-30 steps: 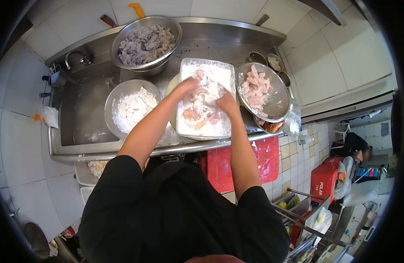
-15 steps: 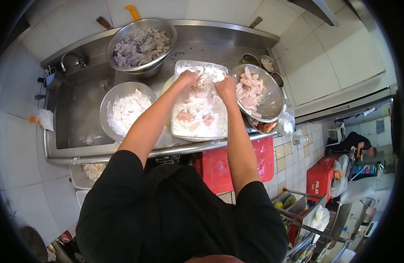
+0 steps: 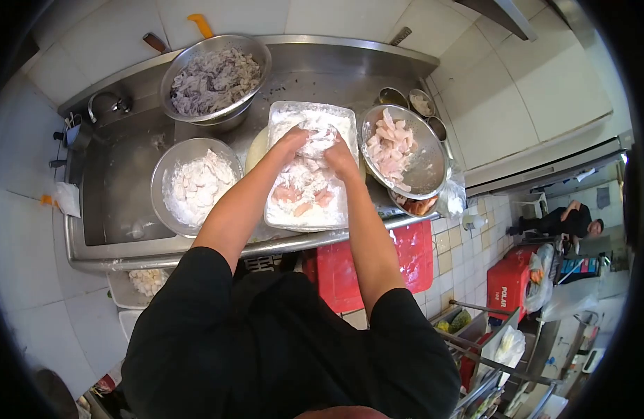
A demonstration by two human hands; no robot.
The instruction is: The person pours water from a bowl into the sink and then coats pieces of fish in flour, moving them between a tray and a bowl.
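A white rectangular tub (image 3: 271,202) of flour stands on the steel counter, with raw pale meat strips (image 3: 302,198) showing in its near half. Inside it, my left hand (image 3: 294,139) and my right hand (image 3: 338,152) curl toward each other around a clump of floured meat pieces (image 3: 317,142). Flour coats the fingers and partly hides them. To the right, a steel bowl (image 3: 433,164) holds uncoated meat strips (image 3: 391,146). On the left, a bowl (image 3: 163,209) contains strips white with flour (image 3: 203,181).
Behind, a large steel bowl (image 3: 262,52) of greyish shredded food sits near the sink (image 3: 119,188). Small metal containers (image 3: 393,96) stand at the back right. A red lid (image 3: 412,269) lies below the counter edge. Another person (image 3: 573,218) stands far right.
Both hands have drawn nearer the tub's middle and closer together, gathering a floured clump between them. The distant person has straightened up. The view has shifted slightly.
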